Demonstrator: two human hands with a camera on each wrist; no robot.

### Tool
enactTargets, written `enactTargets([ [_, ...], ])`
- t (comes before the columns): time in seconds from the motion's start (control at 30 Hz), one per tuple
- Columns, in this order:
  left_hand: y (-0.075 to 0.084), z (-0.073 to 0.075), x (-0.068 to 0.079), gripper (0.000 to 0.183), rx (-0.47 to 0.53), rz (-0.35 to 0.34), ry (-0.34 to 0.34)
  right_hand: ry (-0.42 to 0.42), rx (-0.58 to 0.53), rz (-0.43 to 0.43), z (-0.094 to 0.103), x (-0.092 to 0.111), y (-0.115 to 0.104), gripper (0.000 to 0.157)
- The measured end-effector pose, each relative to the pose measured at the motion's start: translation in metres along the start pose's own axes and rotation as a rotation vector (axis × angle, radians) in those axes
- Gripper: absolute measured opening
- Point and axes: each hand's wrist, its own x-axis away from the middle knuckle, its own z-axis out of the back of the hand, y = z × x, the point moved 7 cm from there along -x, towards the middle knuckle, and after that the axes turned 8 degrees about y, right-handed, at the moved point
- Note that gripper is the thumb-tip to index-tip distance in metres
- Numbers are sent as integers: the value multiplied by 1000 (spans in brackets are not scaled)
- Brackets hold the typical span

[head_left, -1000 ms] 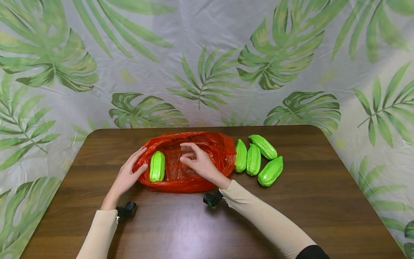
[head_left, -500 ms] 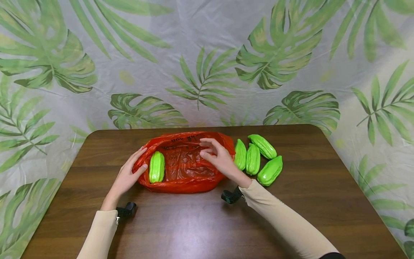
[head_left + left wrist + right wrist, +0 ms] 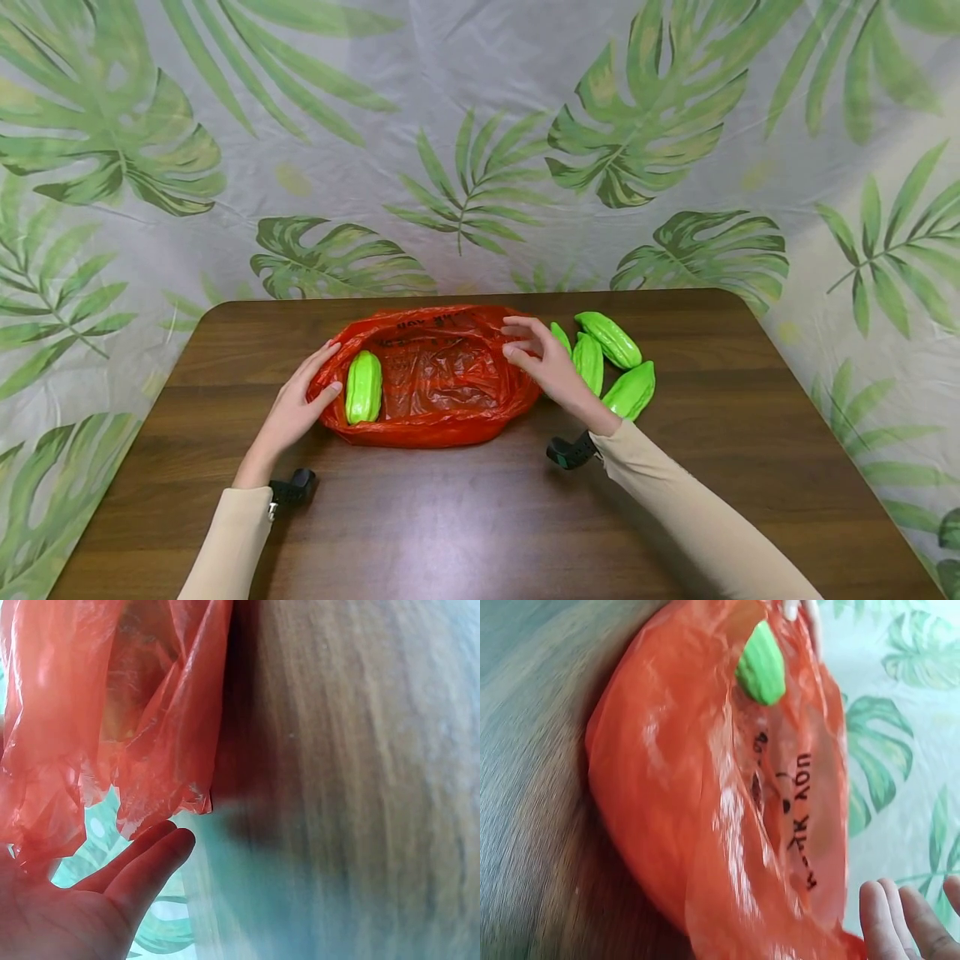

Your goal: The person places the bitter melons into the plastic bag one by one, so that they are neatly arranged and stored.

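A red plastic bag [image 3: 431, 433] lies on the table with its mouth spread wide. Inside its left end rests a light green bitter melon [image 3: 363, 387], which also shows in the right wrist view through the bag's mouth. My left hand [image 3: 300, 400] touches the bag's left rim, fingers along the outside and thumb spread apart. Over the bag's right end hovers my right hand [image 3: 547, 362], fingers loosely bent with nothing between them. Just beyond that hand lie several more bitter melons [image 3: 611, 340], partly covered by it.
The brown wooden table [image 3: 420, 525] ends at the back against a leaf-patterned cloth [image 3: 480, 150]. Each wrist wears a black camera, the right wrist camera [image 3: 572, 452] being close over the tabletop.
My right hand has moved rightward from above the bag's middle to its right end, now covering part of the nearest melons. The left hand has stayed at the left rim.
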Motion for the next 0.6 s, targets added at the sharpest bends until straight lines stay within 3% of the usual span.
enactTargets([
  [0.6, 5, 0, 1, 56, -1, 2, 5, 64, -35, -14, 46, 14, 6, 46],
])
